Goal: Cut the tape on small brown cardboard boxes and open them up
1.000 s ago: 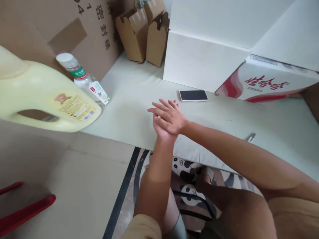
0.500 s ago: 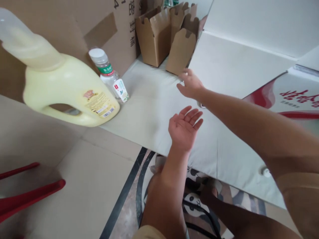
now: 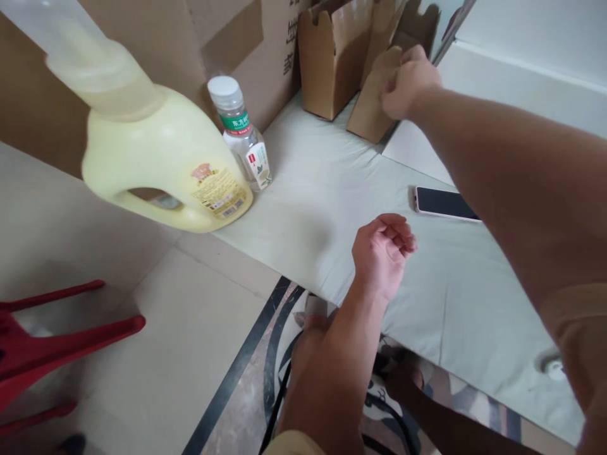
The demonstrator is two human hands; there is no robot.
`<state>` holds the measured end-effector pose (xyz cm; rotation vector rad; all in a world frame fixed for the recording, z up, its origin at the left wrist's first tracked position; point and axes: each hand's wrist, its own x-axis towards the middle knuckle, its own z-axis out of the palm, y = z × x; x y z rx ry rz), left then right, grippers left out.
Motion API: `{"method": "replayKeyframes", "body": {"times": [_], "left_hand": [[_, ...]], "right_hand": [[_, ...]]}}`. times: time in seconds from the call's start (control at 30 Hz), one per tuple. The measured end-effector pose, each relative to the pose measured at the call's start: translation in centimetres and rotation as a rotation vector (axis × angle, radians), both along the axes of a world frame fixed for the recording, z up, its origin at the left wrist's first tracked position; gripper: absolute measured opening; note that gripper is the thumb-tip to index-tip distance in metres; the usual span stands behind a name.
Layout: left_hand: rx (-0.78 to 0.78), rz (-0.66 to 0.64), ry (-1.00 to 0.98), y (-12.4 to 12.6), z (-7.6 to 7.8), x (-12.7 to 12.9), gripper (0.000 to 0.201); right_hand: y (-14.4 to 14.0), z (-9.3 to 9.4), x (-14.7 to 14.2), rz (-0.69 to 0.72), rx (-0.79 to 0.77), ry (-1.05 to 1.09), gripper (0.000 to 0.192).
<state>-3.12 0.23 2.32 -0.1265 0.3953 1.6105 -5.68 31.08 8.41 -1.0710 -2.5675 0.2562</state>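
Progress looks early: right hand (image 3: 408,82) has its grip closed on the flat kraft carton (image 3: 372,104) leaning at the bench (image 3: 322,189) back (pinch partly hidden, I think), not lifted yet, left hand (image 3: 382,256) loosely curled, empty.

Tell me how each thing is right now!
Right hand: closed on the flat brown carton.
Left hand: curled, holding nothing.
Open brown carton: upright, top open.
Water bottle: upright, capped.
Yellow jug: upright.
Phone: flat, screen dark.
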Motion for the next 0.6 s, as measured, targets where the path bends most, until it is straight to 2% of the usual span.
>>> {"method": "replayKeyframes", "body": {"times": [0.07, 0.1, 0.2, 0.3, 0.37, 0.43, 0.53, 0.6], "left_hand": [[-0.011, 0.016, -0.003, 0.2, 0.0, 0.2, 0.023], [-0.015, 0.018, 0.001, 0.3, 0.0, 0.3, 0.024], [-0.031, 0.05, 0.069, 0.5, -0.4, 0.9, 0.027], [-0.194, 0.232, 0.311, 0.6, -1.1, 0.9, 0.022], [-0.34, 0.377, 0.528, 0.4, -1.6, 0.5, 0.012], [-0.397, 0.501, 0.706, 0.2, -2.0, -0.1, 0.004], [-0.324, 0.673, 0.934, -0.4, -2.6, -0.8, 0.013], [-0.214, 0.743, 1.069, -0.7, -2.9, -0.7, 0.024]], "right_hand": [[-2.2, 0.1, 0.0, -0.23, 0.063, -0.181, 0.024], [-3.5, 0.2, -0.1, -0.268, 0.093, -0.267, 0.026], [-7.7, 0.7, 0.1, -0.211, 0.158, -0.354, 0.031], [-12.3, 0.8, 2.4, -0.161, 0.191, -0.29, 0.026], [-16.1, 0.3, 6.0, -0.102, 0.227, -0.24, 0.024], [-20.6, -0.8, 11.0, 0.025, 0.314, -0.027, 0.028], [-28.0, -2.8, 20.1, 0.042, 0.396, 0.33, 0.02], [-32.2, -3.9, 25.6, 0.035, 0.47, 0.428, 0.029]]}}
